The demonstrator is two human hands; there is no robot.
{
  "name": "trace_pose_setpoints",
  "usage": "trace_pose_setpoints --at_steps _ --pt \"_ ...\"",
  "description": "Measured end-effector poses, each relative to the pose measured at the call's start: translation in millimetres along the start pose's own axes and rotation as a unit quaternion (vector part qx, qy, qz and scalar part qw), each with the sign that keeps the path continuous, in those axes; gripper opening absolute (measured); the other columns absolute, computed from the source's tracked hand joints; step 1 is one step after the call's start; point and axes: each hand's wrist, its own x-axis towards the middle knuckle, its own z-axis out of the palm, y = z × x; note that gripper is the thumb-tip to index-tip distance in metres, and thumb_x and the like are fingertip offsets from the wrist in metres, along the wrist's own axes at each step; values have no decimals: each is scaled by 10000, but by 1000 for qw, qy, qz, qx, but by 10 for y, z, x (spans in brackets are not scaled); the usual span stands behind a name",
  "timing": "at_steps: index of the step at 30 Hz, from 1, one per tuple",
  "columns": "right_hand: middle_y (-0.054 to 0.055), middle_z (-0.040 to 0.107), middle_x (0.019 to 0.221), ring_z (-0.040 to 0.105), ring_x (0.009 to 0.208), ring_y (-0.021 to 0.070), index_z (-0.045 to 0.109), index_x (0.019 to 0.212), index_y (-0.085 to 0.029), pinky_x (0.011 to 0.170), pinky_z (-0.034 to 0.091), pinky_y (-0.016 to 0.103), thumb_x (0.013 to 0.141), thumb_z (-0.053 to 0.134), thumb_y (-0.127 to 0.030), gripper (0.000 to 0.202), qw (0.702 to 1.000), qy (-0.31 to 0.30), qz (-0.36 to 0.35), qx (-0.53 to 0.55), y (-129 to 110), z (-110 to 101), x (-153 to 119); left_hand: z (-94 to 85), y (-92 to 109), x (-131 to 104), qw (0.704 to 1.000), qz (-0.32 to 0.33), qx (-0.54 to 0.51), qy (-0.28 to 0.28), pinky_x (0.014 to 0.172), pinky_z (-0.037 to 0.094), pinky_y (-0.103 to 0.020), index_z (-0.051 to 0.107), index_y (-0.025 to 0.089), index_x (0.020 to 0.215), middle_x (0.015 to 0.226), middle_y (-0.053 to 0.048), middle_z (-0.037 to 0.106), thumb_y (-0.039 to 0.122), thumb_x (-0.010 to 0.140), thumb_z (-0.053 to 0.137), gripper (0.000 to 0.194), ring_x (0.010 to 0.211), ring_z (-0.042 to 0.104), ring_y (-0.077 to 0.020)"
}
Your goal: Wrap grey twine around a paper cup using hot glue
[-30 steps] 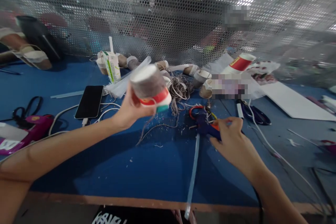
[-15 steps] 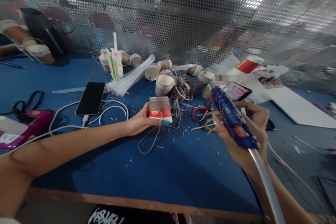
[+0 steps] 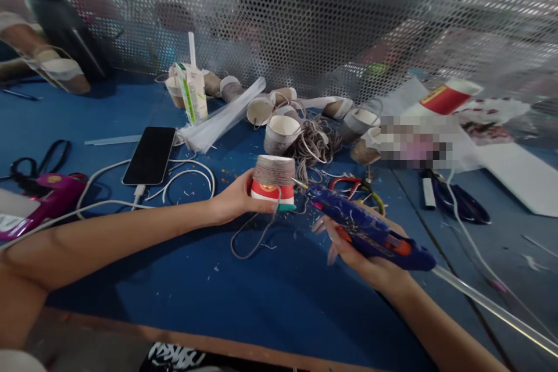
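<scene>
Blue tabletop (image 3: 209, 293) beneath, the left hand (image 3: 239, 197) holds a paper cup (image 3: 264, 188) mid-table, upper part cord-wound, lower band bare; the right hand (image 3: 365, 263) grips a glue gun (image 3: 368, 225) at four o'clock; loose cord (image 3: 263, 239) loops at seven.

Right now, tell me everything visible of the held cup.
The paper-looking cup has grey cord wound around its upper part, one length trailing loose, red and white below, green lowest. The left hand holds it narrower end up; the glue gun has its nozzle at the cup's right side, contact unclear.
</scene>
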Motion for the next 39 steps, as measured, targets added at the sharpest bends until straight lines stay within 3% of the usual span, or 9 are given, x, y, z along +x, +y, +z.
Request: trace_pose_setpoints --at_steps 4,11,18,21,24,27,30,34,39 --pt "0 709 687 664 556 192 704 833 -277 579 588 346 849 630 -355 109 1000 0 -23 -18 108 45 -75 17 27 -10 1000 -3 30 0 992 455 -472 537 141 1095 1122 -118 660 190 470 908 728 1013 653 -251" --pt "55 646 775 643 714 236 586 808 -231 661 539 404 826 657 -396 180 962 120 -32 -242 235 39 37 28 72 -58 993 8 111 -26 980 468 -507 460 177 1075 1107 -100 632 240 457 916 771 1096 621 -308" --pt "153 574 982 614 880 330 534 927 -174 676 517 445 791 553 -334 210 896 -109 40 -427 276 -171 176 57 70 -71 992 75 102 -12 1025 466 -501 333 240 1144 1230 -78 561 177 508 869 834 1183 585 -301" --pt "178 596 1083 588 1001 366 563 1067 -157 851 508 530 774 591 -457 420 911 -191 36 -363 238 -308 165 75 87 -74 990 87 112 -11 1049 447 -507 300 249 1159 1251 -79 539 179 522 860 850 1214 563 -304" --pt "148 641 1149 608 992 343 582 1133 -229 790 536 483 789 564 -615 517 949 -171 27 -263 26 -392 167 80 91 -76 988 91 122 0 1066 431 -504 302 241 1142 1228 -73 541 182 529 852 825 1221 556 -303" --pt "86 680 1026 646 877 255 611 1009 -279 734 536 407 895 476 -571 342 981 -85 47 -167 -295 -255 182 73 75 -76 987 98 122 21 1044 448 -482 297 235 1137 1189 -69 558 205 523 858 832 1178 581 -287" --pt "67 660 864 619 822 233 607 906 -234 688 510 376 894 519 -502 282 978 -132 27 -160 -501 79 199 63 52 -78 983 118 135 40 1021 458 -464 298 231 1144 1156 -64 577 250 539 864 829 1124 606 -265" --pt "67 609 808 564 807 223 490 822 -218 694 470 370 913 479 -363 172 979 -102 -8 -179 -452 447 216 61 43 -86 975 134 163 63 1017 459 -471 288 226 1146 1149 -72 587 259 554 855 821 1108 616 -268" --pt "89 579 887 558 787 220 449 949 -204 660 460 367 871 528 -377 205 986 -35 7 -163 -292 561 182 69 52 -92 970 140 184 75 1050 431 -486 265 218 1163 1207 -115 564 261 541 860 862 1155 594 -295"
